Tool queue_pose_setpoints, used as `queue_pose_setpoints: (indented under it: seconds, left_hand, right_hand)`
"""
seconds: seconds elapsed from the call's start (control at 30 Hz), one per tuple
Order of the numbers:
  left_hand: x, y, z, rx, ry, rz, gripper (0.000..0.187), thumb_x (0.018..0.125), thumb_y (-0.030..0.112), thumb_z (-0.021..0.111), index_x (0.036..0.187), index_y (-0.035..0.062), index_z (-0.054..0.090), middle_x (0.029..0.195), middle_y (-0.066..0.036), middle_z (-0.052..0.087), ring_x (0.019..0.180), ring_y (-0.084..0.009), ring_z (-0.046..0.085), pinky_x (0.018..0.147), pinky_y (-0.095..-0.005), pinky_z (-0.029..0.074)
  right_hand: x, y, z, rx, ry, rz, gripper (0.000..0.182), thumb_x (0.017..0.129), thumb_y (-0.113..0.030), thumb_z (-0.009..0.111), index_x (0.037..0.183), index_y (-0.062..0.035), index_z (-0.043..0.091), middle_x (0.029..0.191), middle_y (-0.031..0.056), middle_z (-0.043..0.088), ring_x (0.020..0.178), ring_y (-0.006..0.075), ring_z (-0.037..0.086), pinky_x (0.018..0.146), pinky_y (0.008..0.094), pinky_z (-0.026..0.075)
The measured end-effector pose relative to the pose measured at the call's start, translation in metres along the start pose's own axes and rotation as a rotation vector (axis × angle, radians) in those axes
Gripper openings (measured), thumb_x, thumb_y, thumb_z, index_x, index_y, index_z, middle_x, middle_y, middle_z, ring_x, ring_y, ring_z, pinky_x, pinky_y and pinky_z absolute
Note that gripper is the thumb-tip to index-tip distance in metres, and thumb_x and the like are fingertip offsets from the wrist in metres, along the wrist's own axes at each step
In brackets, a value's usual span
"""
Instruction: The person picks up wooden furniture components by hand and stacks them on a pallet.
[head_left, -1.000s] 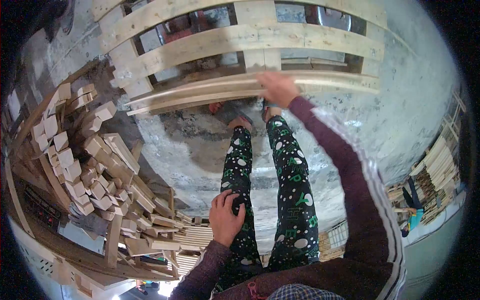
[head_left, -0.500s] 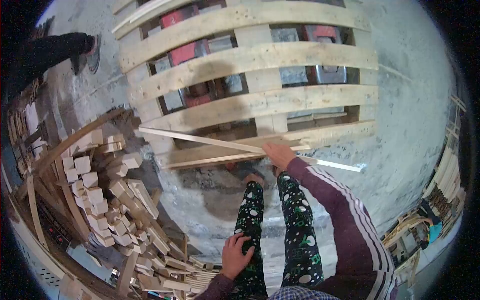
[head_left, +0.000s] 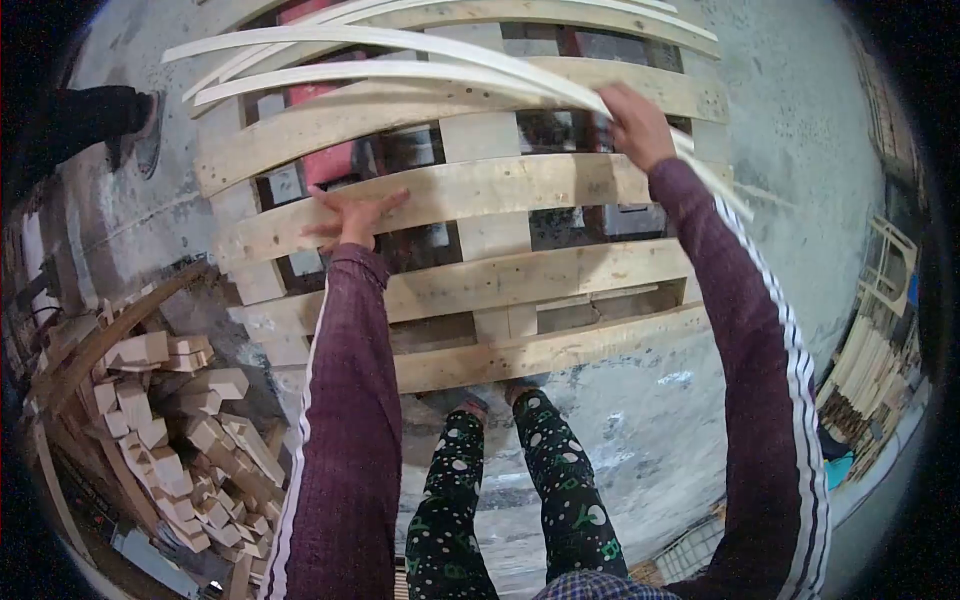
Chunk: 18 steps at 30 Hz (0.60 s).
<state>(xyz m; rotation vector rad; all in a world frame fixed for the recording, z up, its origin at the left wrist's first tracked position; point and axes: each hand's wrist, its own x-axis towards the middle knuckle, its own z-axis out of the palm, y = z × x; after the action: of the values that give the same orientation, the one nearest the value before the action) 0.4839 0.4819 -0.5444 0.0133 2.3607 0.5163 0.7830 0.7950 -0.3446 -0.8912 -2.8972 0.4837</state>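
Note:
My right hand point(head_left: 638, 122) is closed on thin, pale wooden strips point(head_left: 400, 38) over the right side of a slatted wooden pallet point(head_left: 500, 188). The strips run far out to the left, and their short ends stick out below my hand at the right. Fingers spread, my left hand point(head_left: 355, 215) is over a slat on the pallet's left side and holds nothing. More thin strips lie across the far slats. Red and dark objects point(head_left: 328, 160) show through the gaps beneath the pallet.
A pile of cut wooden blocks point(head_left: 170, 470) lies to the left, beside a long curved board point(head_left: 120, 325). At the upper left is another person's leg and foot point(head_left: 148, 130). Bundled wooden strips point(head_left: 868, 375) lie along the right side.
My right hand has carried the strips from the pallet's near edge to over its far part. My left hand has left my thigh and reached forward, spread, to the pallet.

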Motion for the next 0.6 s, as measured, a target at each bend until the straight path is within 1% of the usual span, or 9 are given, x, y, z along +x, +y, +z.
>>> queue_pose_setpoints:
  seconds: [0.03,0.1,0.13,0.23,0.33,0.4,0.47,0.53,0.6]
  left_hand:
    - [-0.005,0.003,-0.004,-0.041,-0.011,-0.016,0.159,0.046,0.053,0.093,0.146,0.0179,-0.026,0.144,-0.038,-0.017,0.138,-0.0538,0.0,0.112,-0.061,0.016]
    - [-0.027,0.019,-0.03,-0.07,-0.005,-0.052,0.164,0.039,0.056,0.094,0.144,0.0324,-0.03,0.14,-0.036,-0.039,0.134,-0.0632,-0.014,0.111,-0.0647,0.015]
    - [-0.053,0.044,-0.043,-0.031,-0.023,-0.12,0.166,0.038,0.053,0.095,0.145,0.0319,-0.029,0.139,-0.037,-0.04,0.134,-0.0628,-0.016,0.111,-0.065,0.013]
    - [-0.063,0.055,-0.038,0.082,0.036,-0.196,0.167,0.035,0.049,0.097,0.146,0.0309,-0.028,0.136,-0.038,-0.042,0.133,-0.0618,-0.019,0.112,-0.0641,0.01]
    - [-0.06,0.059,-0.045,0.124,0.082,-0.165,0.168,0.035,0.048,0.097,0.146,0.0289,-0.027,0.136,-0.039,-0.042,0.133,-0.0596,-0.025,0.114,-0.0612,0.006]
    - [-0.081,0.081,-0.058,-0.001,-0.018,-0.203,0.168,0.035,0.048,0.097,0.146,0.0282,-0.028,0.135,-0.041,-0.041,0.132,-0.0592,-0.027,0.114,-0.0608,0.004]
    - [-0.074,0.077,-0.054,0.135,0.051,-0.187,0.168,0.035,0.047,0.097,0.146,0.0299,-0.028,0.135,-0.039,-0.042,0.131,-0.0618,-0.025,0.113,-0.062,0.007]
    - [-0.074,0.075,-0.056,0.067,-0.021,-0.22,0.167,0.035,0.047,0.097,0.146,0.0319,-0.028,0.135,-0.039,-0.042,0.132,-0.0646,-0.019,0.113,-0.0625,0.011]
    - [-0.069,0.071,-0.052,0.073,0.011,-0.19,0.167,0.035,0.047,0.097,0.146,0.0327,-0.028,0.136,-0.039,-0.041,0.132,-0.0655,-0.014,0.112,-0.0625,0.014]
  right_hand:
    - [0.026,0.021,0.023,-0.057,0.144,-0.122,0.046,0.08,0.002,0.055,0.123,-0.0136,0.056,0.123,0.0115,0.058,0.109,0.0348,0.057,0.09,0.0421,0.048]
    - [0.085,0.013,0.023,-0.056,0.108,-0.225,0.053,0.081,0.0,0.057,0.131,-0.0194,0.053,0.135,0.0073,0.054,0.116,0.0311,0.055,0.097,0.0405,0.047]
    - [0.11,0.015,0.032,-0.153,0.174,-0.292,0.054,0.079,-0.001,0.06,0.13,-0.017,0.052,0.126,0.0084,0.057,0.111,0.0325,0.056,0.092,0.0405,0.049]
    - [0.171,-0.005,0.028,-0.061,0.068,-0.22,0.059,0.085,0.006,0.047,0.137,-0.0217,0.049,0.142,0.0169,0.045,0.128,0.0345,0.047,0.106,0.0401,0.041]
    - [0.22,0.002,0.054,-0.154,0.079,-0.29,0.071,0.077,0.012,0.046,0.144,-0.0075,0.035,0.144,0.0182,0.04,0.132,0.0332,0.041,0.11,0.0397,0.035]
    - [0.236,0.002,0.068,-0.164,-0.023,-0.109,0.058,0.087,-0.017,0.06,0.139,-0.0041,0.038,0.141,0.0203,0.043,0.131,0.0362,0.041,0.106,0.0488,0.034]
    - [0.238,0.002,0.084,-0.141,-0.038,-0.029,0.069,0.079,-0.008,0.065,0.14,-0.001,0.036,0.136,0.0221,0.045,0.127,0.0373,0.043,0.105,0.0489,0.035]
    - [0.234,0.008,0.1,-0.321,0.189,-0.187,0.045,0.081,-0.005,0.059,0.125,-0.0133,0.051,0.109,0.0105,0.06,0.101,0.0324,0.058,0.082,0.0408,0.049]
    - [0.223,0.005,0.098,-0.355,0.262,-0.225,0.034,0.082,-0.007,0.059,0.115,-0.0092,0.051,0.098,0.011,0.058,0.095,0.0299,0.058,0.079,0.0403,0.047]
